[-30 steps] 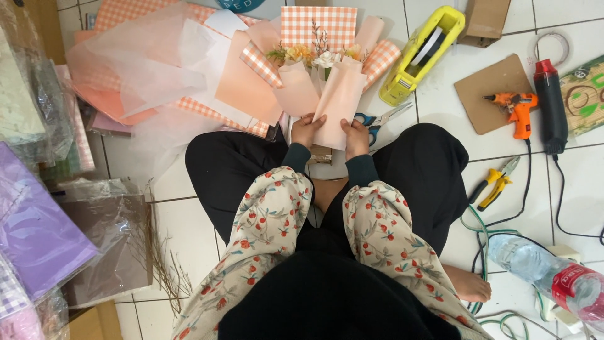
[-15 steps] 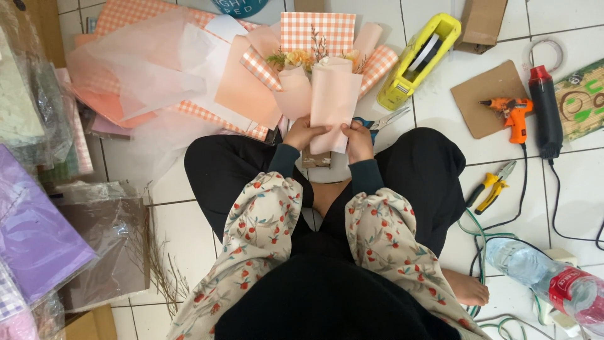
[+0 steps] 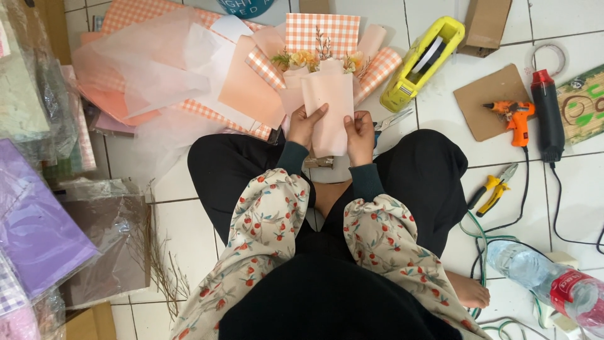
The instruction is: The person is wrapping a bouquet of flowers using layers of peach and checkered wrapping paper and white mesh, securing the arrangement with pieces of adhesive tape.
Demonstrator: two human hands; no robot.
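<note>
I sit cross-legged on a white tiled floor. My left hand (image 3: pixel 305 124) and my right hand (image 3: pixel 360 135) both grip a folded pale peach sheet of wrapping paper (image 3: pixel 330 101), one hand on each side edge. The sheet stands against the front of a small bouquet (image 3: pixel 311 60) of yellow and dried flowers. Orange checked paper (image 3: pixel 321 31) and more peach sheets wrap the bouquet behind it.
Loose peach and checked paper sheets (image 3: pixel 157 75) lie at the left. A yellow tape dispenser (image 3: pixel 421 60), an orange glue gun (image 3: pixel 517 119) on cardboard, a black heat tool (image 3: pixel 548 113), pliers (image 3: pixel 491 189), scissors (image 3: pixel 391 119) and a water bottle (image 3: pixel 547 280) lie at the right. Purple paper (image 3: pixel 34 233) sits far left.
Both hands have straightened the peach sheet from a rightward tilt to upright and slid up along its edges. The bouquet stays in place.
</note>
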